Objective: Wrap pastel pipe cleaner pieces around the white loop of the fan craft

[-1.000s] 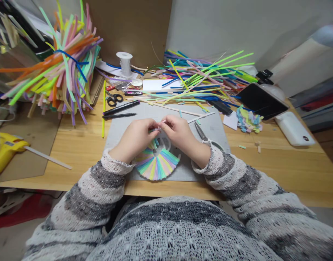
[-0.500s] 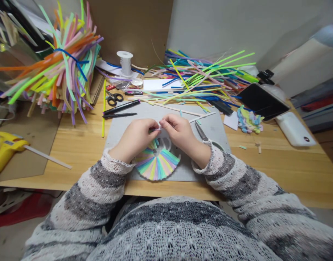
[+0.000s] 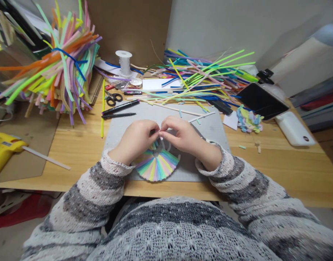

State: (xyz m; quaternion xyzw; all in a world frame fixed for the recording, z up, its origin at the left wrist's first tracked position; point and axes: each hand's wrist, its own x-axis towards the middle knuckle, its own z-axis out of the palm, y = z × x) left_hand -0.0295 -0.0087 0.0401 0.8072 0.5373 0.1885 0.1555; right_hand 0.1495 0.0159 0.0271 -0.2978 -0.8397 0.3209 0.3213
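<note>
My left hand (image 3: 138,139) and my right hand (image 3: 181,136) meet fingertip to fingertip above the grey cutting mat (image 3: 120,125). Both are closed in a pinch on a short pale pink pipe cleaner (image 3: 161,138), largely hidden by the fingers. Just below them, a fan of pastel pipe cleaners (image 3: 157,166) in yellow, green, blue and lilac lies on the mat's near side. A pale loop (image 3: 168,146) shows between the fan and my right hand. Scissors beside my right wrist are almost wholly covered by it.
A big bundle of coloured pipe cleaners (image 3: 63,69) stands at the left, above a yellow glue gun (image 3: 5,148). Markers (image 3: 121,107), black-handled scissors (image 3: 114,98) and a wire spool (image 3: 124,63) lie behind the mat. Loose pipe cleaners (image 3: 204,76) fill the back; a phone (image 3: 263,101) lies right.
My right hand has turned and shifted slightly, its fingers straighter and its wrist now over the scissors. A pink end now shows below the fingertips. My left hand has barely moved.
</note>
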